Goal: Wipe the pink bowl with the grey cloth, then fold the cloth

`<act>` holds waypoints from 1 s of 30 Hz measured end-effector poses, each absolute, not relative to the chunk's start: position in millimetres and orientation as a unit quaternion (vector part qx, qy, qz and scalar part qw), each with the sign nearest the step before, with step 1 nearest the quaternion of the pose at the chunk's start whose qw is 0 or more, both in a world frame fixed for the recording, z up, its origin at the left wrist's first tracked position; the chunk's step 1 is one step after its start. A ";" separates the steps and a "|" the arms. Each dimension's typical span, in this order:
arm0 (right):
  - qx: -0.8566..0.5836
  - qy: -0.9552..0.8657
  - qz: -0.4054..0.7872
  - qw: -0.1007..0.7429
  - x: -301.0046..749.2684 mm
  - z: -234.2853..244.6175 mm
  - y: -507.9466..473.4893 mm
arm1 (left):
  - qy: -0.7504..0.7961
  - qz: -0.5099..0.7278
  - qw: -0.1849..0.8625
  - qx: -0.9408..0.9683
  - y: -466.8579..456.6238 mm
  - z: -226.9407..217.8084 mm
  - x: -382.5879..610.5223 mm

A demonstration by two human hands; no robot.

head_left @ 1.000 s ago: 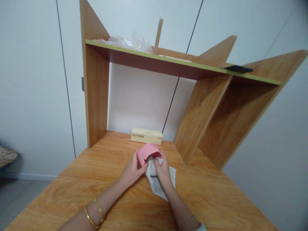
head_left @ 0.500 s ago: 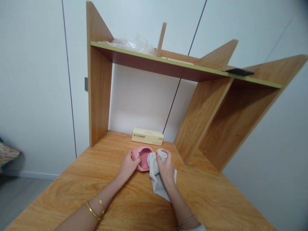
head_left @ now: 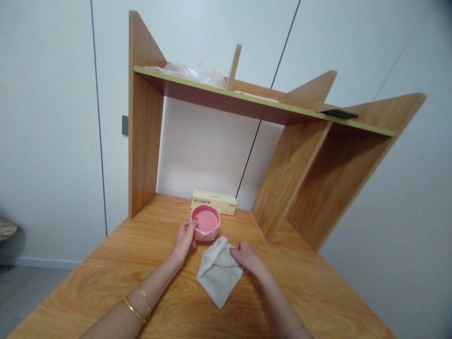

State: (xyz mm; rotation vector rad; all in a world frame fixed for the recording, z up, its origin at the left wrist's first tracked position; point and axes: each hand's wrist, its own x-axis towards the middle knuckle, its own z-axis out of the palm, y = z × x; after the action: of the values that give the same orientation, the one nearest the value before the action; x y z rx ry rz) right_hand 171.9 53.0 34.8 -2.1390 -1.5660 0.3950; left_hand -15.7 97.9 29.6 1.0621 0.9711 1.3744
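Observation:
A pink ashtray [head_left: 207, 220] with a faceted side and notched rim is gripped at its left edge by my left hand [head_left: 185, 239], thumb over the rim. Its opening faces up, tilted a little toward me. My right hand [head_left: 246, 256] pinches a light grey cloth [head_left: 221, 273] by its right side. The cloth hangs spread out in front of the ashtray, one corner pointing toward me. Some of the right fingers are hidden behind the cloth.
A cream box [head_left: 221, 201] with printed lettering lies at the back of the wooden desk [head_left: 169, 301], right behind the ashtray. A wooden shelf unit [head_left: 143, 141] frames the desk, with clear plastic wrapping [head_left: 197, 73] and a dark flat object [head_left: 339, 114] on its upper board.
The ashtray has turned from tipped on its side to nearly upright. My right hand has drawn the cloth out of it, toward me, and the cloth now hangs more spread out.

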 end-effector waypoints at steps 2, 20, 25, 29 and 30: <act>-0.747 -0.590 0.155 0.264 155.2 36.2 55.9 | 0.397 0.589 0.550 0.439 98.8 29.5 -16.6; -0.639 -0.403 0.314 0.575 147.9 63.5 75.9 | 0.346 0.525 0.428 0.648 94.0 37.8 -20.7; -0.700 -0.359 0.261 0.560 203.7 58.8 74.4 | 0.389 0.467 0.303 0.734 96.1 36.3 -26.4; -0.720 -0.351 0.252 0.543 226.7 44.5 70.4 | 0.404 0.433 0.276 0.758 96.8 31.7 -26.2; -0.723 -0.350 0.252 0.539 229.2 41.1 70.1 | 0.407 0.428 0.269 0.761 97.1 30.4 -26.0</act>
State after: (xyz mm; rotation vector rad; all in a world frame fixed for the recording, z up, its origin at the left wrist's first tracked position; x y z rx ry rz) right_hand 229.2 70.1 41.1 -1.7198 -0.8320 0.5995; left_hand -26.0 97.1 30.4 2.0515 1.0981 1.1551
